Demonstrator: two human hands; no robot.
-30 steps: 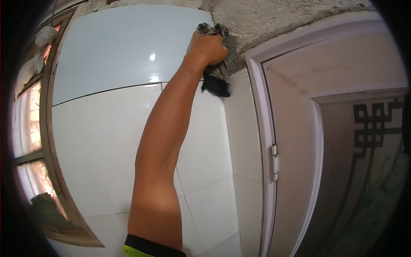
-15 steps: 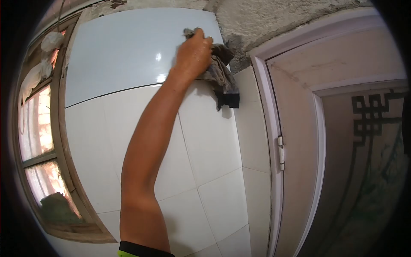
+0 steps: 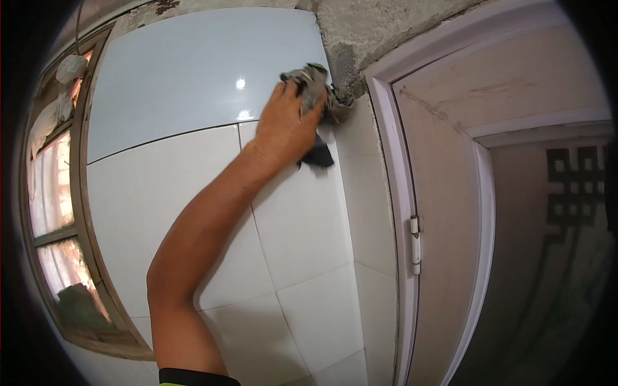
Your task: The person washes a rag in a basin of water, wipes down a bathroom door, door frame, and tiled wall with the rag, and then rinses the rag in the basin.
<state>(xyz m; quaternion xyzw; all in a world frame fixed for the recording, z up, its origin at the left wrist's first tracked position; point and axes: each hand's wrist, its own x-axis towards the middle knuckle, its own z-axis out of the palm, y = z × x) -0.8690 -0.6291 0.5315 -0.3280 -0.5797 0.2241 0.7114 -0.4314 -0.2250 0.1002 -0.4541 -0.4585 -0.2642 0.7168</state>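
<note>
My left hand (image 3: 286,128) is raised to the upper part of a tiled wall, its back toward me. Its fingers are closed on a crumpled grey-brown rag (image 3: 312,87), pressed near the right edge of the glossy pale blue tile (image 3: 180,77). A dark end of the rag hangs below the hand, over the white tile (image 3: 296,212) beneath. Part of the rag reaches the inner corner beside the door frame. My right hand is out of view.
To the right stands a pale door frame (image 3: 402,167) with a white hinge (image 3: 415,244). Rough bare cement (image 3: 380,32) runs above the tiles. At the left is a wooden-framed window (image 3: 84,219) with plastic bags (image 3: 69,67) hanging by it.
My left hand has moved down with the rag, which is now bunched higher over the fingers. My elbow has shifted left, and the view has turned slightly.
</note>
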